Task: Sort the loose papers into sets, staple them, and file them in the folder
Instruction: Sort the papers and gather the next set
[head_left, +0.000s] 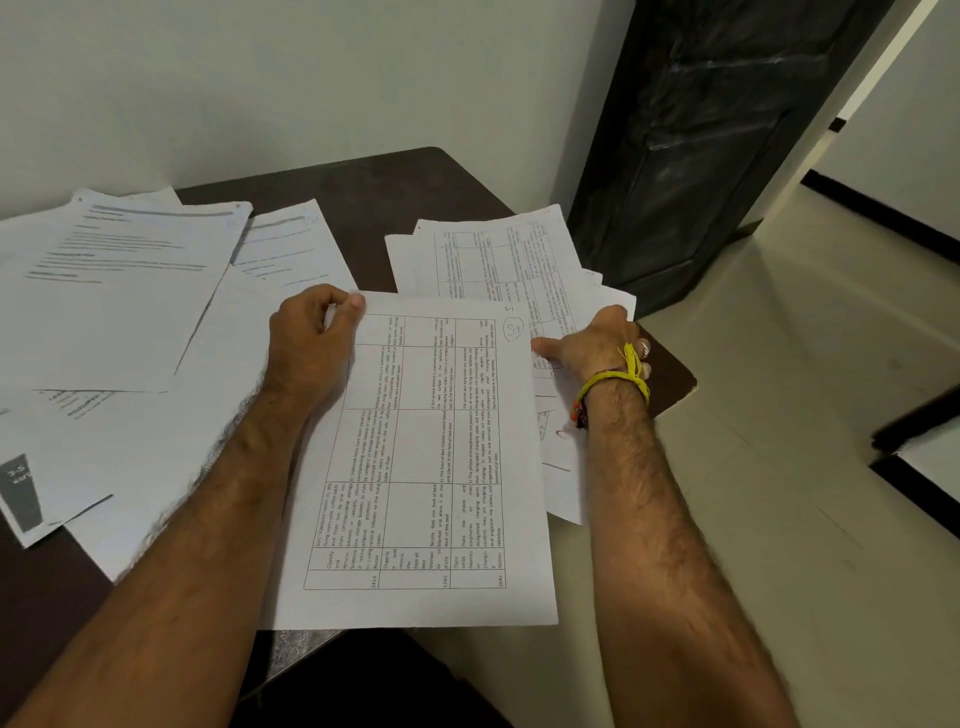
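Evidently still sorting: the left hand pinches the table-printed sheet at its top corner, the right hand rests fingers-flat on scattered papers, with no stapler or folder visible.

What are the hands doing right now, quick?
Left hand: pinches the top left corner of the table-printed sheet.
Right hand: fingers rest on the pile of papers at the right; whether it grips one cannot be told.
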